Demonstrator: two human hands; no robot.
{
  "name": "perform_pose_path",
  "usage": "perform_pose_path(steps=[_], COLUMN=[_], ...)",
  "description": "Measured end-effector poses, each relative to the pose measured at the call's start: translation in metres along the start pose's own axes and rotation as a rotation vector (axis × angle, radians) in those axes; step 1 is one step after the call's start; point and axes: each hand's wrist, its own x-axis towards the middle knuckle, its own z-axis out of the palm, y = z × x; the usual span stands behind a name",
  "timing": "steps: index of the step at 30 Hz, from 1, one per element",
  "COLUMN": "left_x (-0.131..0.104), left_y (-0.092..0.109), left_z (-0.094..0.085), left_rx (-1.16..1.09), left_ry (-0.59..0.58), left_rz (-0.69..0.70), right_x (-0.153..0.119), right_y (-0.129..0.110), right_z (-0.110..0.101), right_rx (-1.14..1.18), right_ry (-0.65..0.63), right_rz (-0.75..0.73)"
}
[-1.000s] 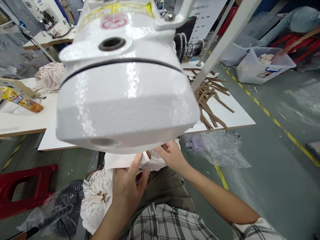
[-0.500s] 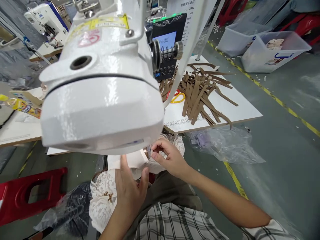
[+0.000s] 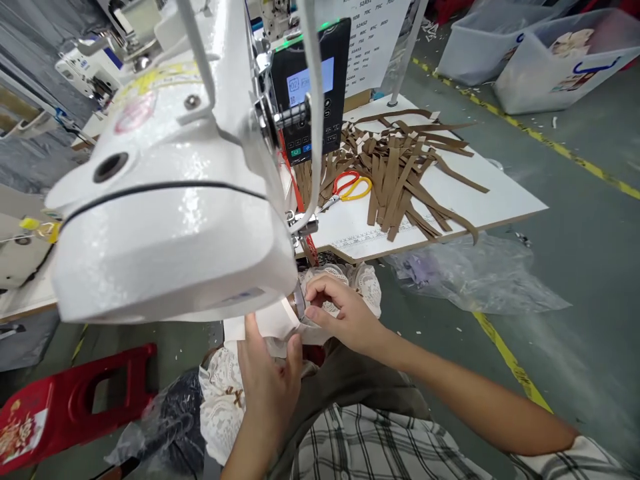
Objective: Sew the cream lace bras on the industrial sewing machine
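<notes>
Spreading the left hand [image 3: 270, 370] over the edge of the white cloth [image 3: 264, 321], with thumb well apart from forefinger, and curling the right hand [image 3: 350, 320] beside a small grey part [image 3: 300, 301], with thumb and forefinger near each other; cannot tell whether pinching anything there. Taking the midpoint between both hands as the dial's centre, having the cloth close by at ten o'clock, partly hidden by the white machine [image 3: 175, 253] farther out in the same direction. Seeing lace [image 3: 220, 400] at eight o'clock, just beside the left wrist, and more at two, just past the right hand. Facing a lit panel [image 3: 335, 100] at twelve, then at one, on the table [image 3: 500, 200], scissors [image 3: 342, 194] with red and yellow handles just beside a heap of brown straps [image 3: 393, 180]. Finding clear plastic [image 3: 500, 287] between two and three, over the floor [image 3: 410, 360], with two pale bins [image 3: 535, 93] farther out at two, and a red stool [image 3: 65, 407] near nine.
</notes>
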Motion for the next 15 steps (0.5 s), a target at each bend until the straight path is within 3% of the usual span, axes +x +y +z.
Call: perform_pose_path(steps=[7, 12, 15], left_x=[-0.007, -0.049, -0.073], left_y=[0.004, 0.033, 0.042], left_z=[0.001, 0.006, 0.007], left_rx=[0.008, 0.010, -0.129], left_ry=[-0.012, -0.043, -0.140], left_rz=[0.019, 0.188, 0.185], right_x=[-0.011, -0.041, -0.058], right_y=[-0.014, -0.013, -0.011], right_z=[-0.001, 0.010, 0.010], right_rx=[-0.115, 0.002, 0.167], right_ry=[-0.015, 0.007, 0.088], right_rz=[0.078, 0.222, 0.245])
